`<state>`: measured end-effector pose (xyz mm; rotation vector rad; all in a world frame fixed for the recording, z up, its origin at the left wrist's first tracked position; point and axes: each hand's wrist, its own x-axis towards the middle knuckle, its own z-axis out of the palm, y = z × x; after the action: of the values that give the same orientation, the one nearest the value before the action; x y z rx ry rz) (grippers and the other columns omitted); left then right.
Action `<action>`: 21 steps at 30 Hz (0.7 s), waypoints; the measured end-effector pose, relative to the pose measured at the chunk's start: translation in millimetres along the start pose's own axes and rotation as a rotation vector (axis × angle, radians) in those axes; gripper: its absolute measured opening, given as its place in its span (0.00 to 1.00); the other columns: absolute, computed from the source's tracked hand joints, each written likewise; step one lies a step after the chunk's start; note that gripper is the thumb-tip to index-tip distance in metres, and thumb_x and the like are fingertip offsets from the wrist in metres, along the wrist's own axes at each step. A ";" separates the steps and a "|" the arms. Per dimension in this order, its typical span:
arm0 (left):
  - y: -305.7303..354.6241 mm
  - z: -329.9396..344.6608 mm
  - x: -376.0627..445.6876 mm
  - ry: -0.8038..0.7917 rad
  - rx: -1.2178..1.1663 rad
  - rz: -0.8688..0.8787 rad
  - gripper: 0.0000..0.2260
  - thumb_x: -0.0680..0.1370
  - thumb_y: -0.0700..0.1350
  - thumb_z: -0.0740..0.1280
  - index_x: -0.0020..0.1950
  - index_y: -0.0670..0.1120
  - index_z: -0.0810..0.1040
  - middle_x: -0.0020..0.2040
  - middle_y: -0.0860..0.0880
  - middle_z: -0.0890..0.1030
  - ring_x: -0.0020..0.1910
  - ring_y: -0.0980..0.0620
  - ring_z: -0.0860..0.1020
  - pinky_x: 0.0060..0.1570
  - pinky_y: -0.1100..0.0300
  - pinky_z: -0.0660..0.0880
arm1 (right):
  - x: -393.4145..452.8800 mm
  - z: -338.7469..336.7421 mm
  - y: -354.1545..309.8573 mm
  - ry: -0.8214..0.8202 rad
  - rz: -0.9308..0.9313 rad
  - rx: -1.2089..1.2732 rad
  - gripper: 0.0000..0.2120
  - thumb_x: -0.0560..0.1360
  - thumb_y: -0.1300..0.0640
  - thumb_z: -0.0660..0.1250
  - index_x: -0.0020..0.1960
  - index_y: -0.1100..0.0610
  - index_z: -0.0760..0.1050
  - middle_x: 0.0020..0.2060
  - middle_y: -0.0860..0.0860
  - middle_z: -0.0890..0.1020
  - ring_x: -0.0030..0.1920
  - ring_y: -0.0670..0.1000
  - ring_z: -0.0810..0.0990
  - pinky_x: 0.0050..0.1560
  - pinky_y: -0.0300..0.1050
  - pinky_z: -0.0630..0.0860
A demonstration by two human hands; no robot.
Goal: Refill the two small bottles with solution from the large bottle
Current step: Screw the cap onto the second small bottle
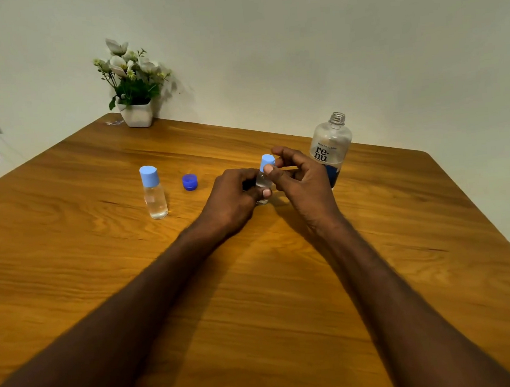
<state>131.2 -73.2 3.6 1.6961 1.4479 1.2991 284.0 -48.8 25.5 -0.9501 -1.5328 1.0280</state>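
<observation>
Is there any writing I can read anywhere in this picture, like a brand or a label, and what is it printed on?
"re·nu": large dark letters in two rows, "re" over "nu", on the label of the large bottle, which stands open at the right.
A small line of print above "re·nu" on the same label: too small and blurred to read.
The small bottle at the left, the one held in the hands, and the blue cap on the table: no writing visible.

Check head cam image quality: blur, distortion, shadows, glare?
Head view: wide-angle bend curves the table edges; forearms soft with blur near the bottom edge; warm light throws soft shadows beneath both arms and behind the flower pot; no strong glare on the large bottle, label readable; left hand and right hand fairly sharp.
</observation>
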 end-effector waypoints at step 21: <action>0.3 -3.2 0.7 -0.052 0.012 -0.003 0.14 0.82 0.39 0.69 0.66 0.47 0.83 0.58 0.53 0.86 0.56 0.60 0.82 0.51 0.68 0.77 | -0.7 -0.5 -2.1 0.005 -0.053 -0.047 0.19 0.77 0.54 0.76 0.67 0.50 0.79 0.53 0.50 0.83 0.51 0.48 0.85 0.45 0.37 0.82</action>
<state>128.4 -73.2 5.3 1.7221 1.4305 1.2378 284.4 -50.1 27.3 -0.9386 -1.5757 0.9556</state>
